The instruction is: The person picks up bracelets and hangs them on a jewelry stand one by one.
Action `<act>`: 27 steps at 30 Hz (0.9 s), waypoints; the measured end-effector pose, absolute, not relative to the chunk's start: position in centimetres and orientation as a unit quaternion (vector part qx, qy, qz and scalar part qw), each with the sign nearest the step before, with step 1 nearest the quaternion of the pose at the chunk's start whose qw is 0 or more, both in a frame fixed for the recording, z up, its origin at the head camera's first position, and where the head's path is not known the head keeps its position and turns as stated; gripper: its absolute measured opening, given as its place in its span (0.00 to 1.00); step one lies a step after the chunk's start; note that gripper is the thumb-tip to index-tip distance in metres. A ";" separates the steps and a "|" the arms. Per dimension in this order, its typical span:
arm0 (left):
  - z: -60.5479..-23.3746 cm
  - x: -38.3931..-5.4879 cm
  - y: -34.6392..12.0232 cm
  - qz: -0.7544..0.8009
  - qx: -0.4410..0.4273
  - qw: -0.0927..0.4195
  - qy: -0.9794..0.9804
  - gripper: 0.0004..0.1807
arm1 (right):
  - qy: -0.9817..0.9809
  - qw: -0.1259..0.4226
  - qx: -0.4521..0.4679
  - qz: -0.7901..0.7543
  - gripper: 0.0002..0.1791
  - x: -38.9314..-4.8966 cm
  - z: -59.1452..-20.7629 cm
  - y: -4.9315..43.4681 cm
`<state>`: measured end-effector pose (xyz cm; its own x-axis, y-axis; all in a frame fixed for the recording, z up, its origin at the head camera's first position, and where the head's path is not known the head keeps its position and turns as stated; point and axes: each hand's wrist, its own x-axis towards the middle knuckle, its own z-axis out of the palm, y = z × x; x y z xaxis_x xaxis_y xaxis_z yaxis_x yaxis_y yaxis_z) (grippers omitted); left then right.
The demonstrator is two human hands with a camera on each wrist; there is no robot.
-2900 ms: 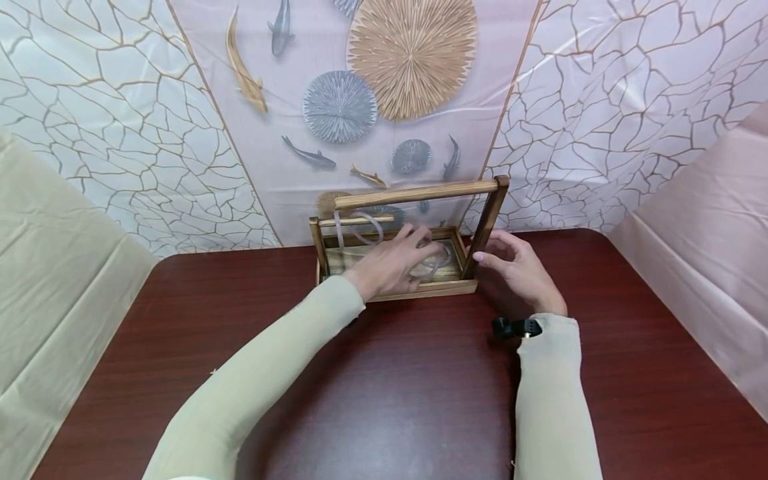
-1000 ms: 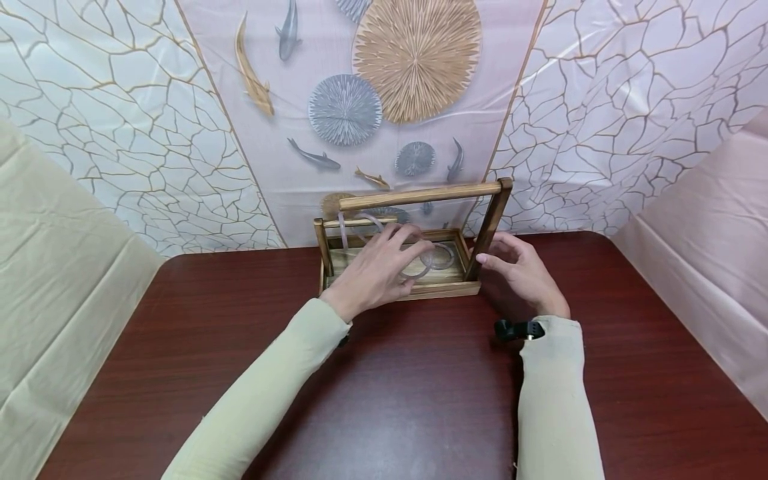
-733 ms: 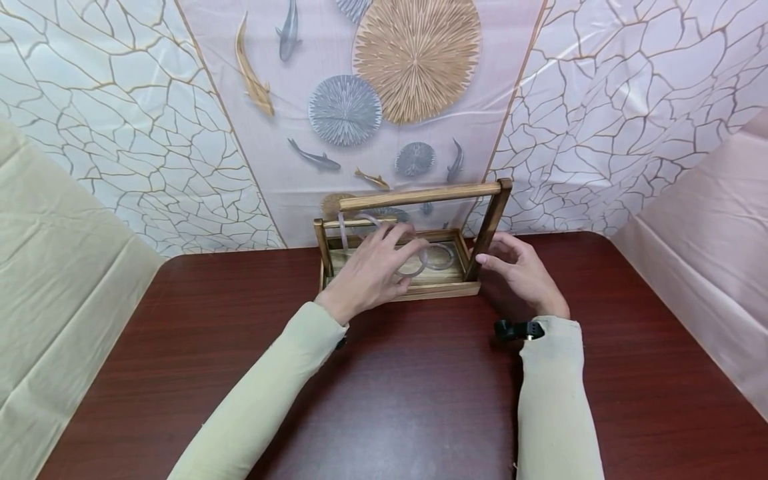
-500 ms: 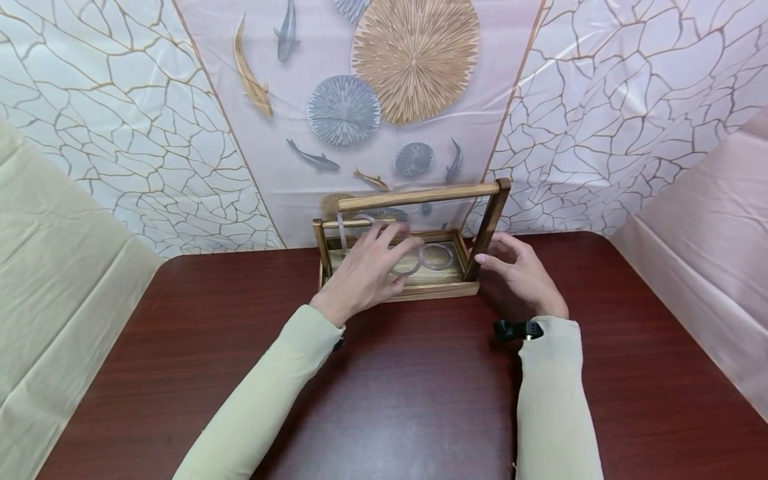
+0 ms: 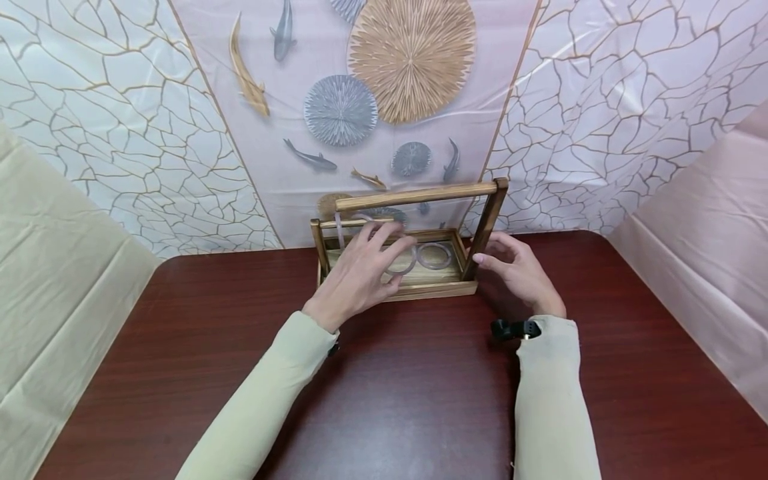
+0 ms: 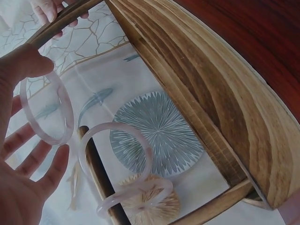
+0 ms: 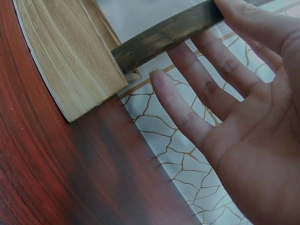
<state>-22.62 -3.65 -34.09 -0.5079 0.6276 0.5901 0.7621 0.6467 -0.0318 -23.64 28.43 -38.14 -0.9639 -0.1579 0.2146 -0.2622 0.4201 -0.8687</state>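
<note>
Three bangles [image 5: 433, 255]: one held, one hung, one lying.

Stand's top bar [image 5: 420, 195] and post [image 5: 485, 227] block overhead reach.

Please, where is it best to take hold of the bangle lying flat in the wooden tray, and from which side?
Pinch the near arc of the flat bangle, one fingertip inside the ring, thumb outside, probably coming down from the front under the top bar. It lies flat on the tray floor, so only its rim offers a hold. The left hand holds another bangle.
</note>
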 end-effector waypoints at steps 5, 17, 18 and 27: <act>-33.9 -22.3 -4.0 -0.111 -0.401 0.305 -0.857 0.34 | -0.841 0.048 0.124 0.525 0.19 -23.6 -38.1 28.5; -34.2 -21.8 -5.3 -0.108 -0.403 0.319 -0.851 0.33 | -0.839 0.047 0.126 0.528 0.19 -23.6 -38.3 28.6; -34.1 -21.7 -5.4 -0.110 -0.402 0.318 -0.851 0.34 | -0.838 0.048 0.125 0.529 0.19 -23.6 -38.3 28.6; -33.7 -21.3 -6.3 -0.126 -0.398 0.334 -0.845 0.33 | -0.829 0.050 0.129 0.542 0.20 -23.8 -38.4 28.4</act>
<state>-21.32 -6.33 -33.67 -0.4598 0.5890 0.6646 0.7570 0.6512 -0.0534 -23.79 28.43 -38.45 -0.9616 -0.1609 0.2225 -0.2684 0.3791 -0.8856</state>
